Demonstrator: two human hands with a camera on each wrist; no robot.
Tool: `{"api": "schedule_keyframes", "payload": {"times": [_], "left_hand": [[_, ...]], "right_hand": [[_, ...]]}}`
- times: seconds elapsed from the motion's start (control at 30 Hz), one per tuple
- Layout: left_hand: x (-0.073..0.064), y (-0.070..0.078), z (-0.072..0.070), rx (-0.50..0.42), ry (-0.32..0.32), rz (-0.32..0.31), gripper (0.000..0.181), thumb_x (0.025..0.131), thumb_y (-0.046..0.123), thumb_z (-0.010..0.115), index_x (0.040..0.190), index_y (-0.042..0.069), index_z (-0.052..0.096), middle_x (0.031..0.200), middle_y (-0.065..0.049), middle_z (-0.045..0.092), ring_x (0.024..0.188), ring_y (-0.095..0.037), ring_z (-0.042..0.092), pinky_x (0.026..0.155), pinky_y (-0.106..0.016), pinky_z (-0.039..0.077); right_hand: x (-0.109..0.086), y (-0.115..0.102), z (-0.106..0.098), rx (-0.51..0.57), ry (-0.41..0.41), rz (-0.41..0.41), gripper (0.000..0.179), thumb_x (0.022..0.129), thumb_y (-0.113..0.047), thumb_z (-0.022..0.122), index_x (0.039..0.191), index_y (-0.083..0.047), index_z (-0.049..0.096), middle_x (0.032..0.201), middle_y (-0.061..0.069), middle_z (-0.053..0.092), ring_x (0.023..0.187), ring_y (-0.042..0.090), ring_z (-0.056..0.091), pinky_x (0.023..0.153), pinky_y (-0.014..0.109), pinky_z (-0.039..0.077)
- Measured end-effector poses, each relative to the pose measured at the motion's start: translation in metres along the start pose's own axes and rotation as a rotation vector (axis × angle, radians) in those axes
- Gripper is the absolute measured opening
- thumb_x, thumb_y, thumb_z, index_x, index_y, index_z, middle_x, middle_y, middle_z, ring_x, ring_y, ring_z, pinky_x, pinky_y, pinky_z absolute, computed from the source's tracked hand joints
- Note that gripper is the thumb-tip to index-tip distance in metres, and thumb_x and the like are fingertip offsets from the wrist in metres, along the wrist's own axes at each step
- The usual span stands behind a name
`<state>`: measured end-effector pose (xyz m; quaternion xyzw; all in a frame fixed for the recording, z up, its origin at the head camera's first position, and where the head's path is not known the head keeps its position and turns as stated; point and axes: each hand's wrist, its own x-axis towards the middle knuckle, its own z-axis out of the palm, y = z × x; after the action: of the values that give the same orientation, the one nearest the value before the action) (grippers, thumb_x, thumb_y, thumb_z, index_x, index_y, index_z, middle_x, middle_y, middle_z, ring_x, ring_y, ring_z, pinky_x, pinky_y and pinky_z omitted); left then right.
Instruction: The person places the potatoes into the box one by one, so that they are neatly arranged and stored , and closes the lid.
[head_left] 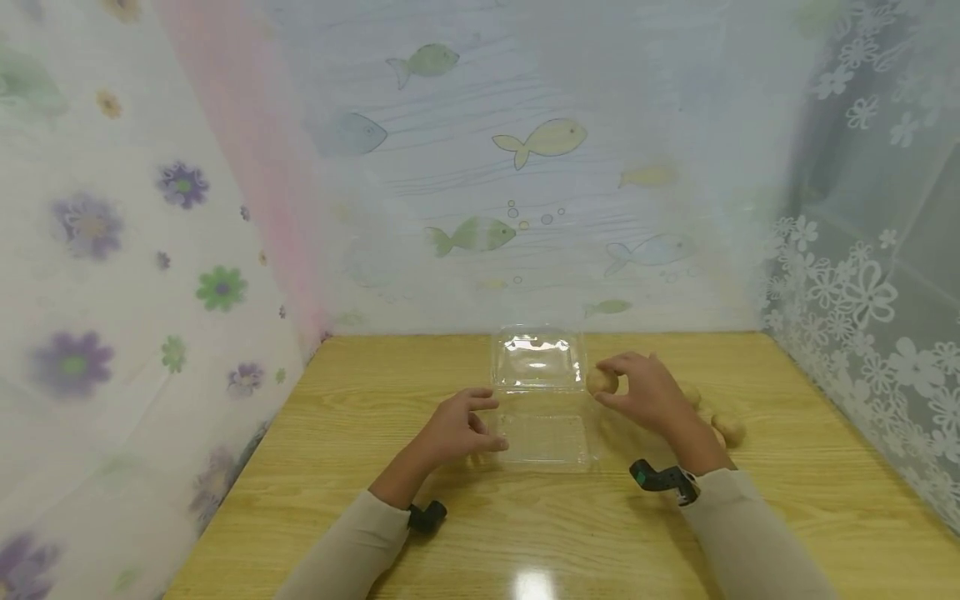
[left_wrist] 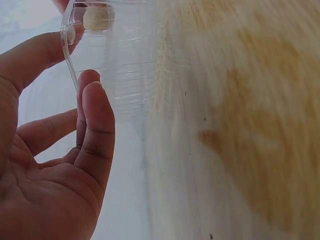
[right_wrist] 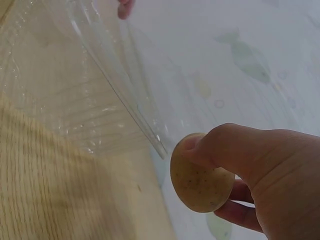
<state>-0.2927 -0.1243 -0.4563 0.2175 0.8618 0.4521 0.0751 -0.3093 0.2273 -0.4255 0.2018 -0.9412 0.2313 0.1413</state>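
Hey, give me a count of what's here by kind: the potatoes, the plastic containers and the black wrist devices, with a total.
Potatoes: at least 3, with 1 in the right hand; the loose group is partly hidden
Clear plastic container: 1
Black wrist devices: 2
Total: at least 6

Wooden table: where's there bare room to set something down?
The table is bare left of the left hand, between the sleeves in front of the clear container, and right of the loose potatoes. It's crowded around the right hand with its potato.
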Motion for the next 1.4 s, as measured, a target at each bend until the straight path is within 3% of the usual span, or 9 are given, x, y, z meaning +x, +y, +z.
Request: {"api": "schedule_keyframes", "payload": {"times": [0.07, 0.3, 0.87, 1.4], "left_hand": [[0.000, -0.001, 0.000, -0.007, -0.002, 0.002, 0.083, 0.079, 0.030, 0.093, 0.149, 0.005, 0.055, 0.158, -0.012, 0.047, 0.084, -0.011, 0.069, 0.068, -0.029, 0.058], [0.002, -0.003, 0.001, -0.011, -0.005, 0.002, 0.085, 0.079, 0.031, 0.093, 0.150, 0.006, 0.054, 0.160, -0.012, 0.046, 0.083, -0.012, 0.069, 0.067, -0.029, 0.058], [0.002, -0.004, 0.001, 0.001, -0.005, -0.004, 0.085, 0.078, 0.031, 0.093, 0.149, 0.005, 0.055, 0.161, -0.011, 0.044, 0.085, -0.010, 0.070, 0.072, -0.030, 0.059], [0.000, -0.003, 0.001, -0.009, -0.010, 0.000, 0.082, 0.079, 0.029, 0.093, 0.148, 0.003, 0.055, 0.162, -0.012, 0.042, 0.085, -0.011, 0.070, 0.073, -0.030, 0.058]], "right_hand": [[0.000, -0.001, 0.000, -0.001, 0.001, -0.004, 0.048, 0.087, -0.025, 0.085, 0.128, -0.004, 0.071, 0.129, 0.018, 0.070, 0.123, 0.041, 0.063, 0.114, 0.079, 0.021], [-0.002, -0.003, 0.000, -0.010, 0.028, -0.037, 0.048, 0.085, -0.024, 0.087, 0.127, -0.004, 0.072, 0.125, 0.017, 0.070, 0.114, 0.039, 0.066, 0.096, 0.059, 0.053], [0.001, -0.011, 0.004, 0.011, 0.045, -0.099, 0.048, 0.084, -0.023, 0.088, 0.126, -0.004, 0.073, 0.122, 0.014, 0.068, 0.114, 0.037, 0.065, 0.096, 0.056, 0.054], [0.002, -0.023, 0.010, 0.119, 0.018, -0.082, 0.049, 0.084, -0.019, 0.088, 0.126, 0.000, 0.071, 0.122, 0.018, 0.066, 0.105, 0.033, 0.067, 0.081, 0.042, 0.064]]}}
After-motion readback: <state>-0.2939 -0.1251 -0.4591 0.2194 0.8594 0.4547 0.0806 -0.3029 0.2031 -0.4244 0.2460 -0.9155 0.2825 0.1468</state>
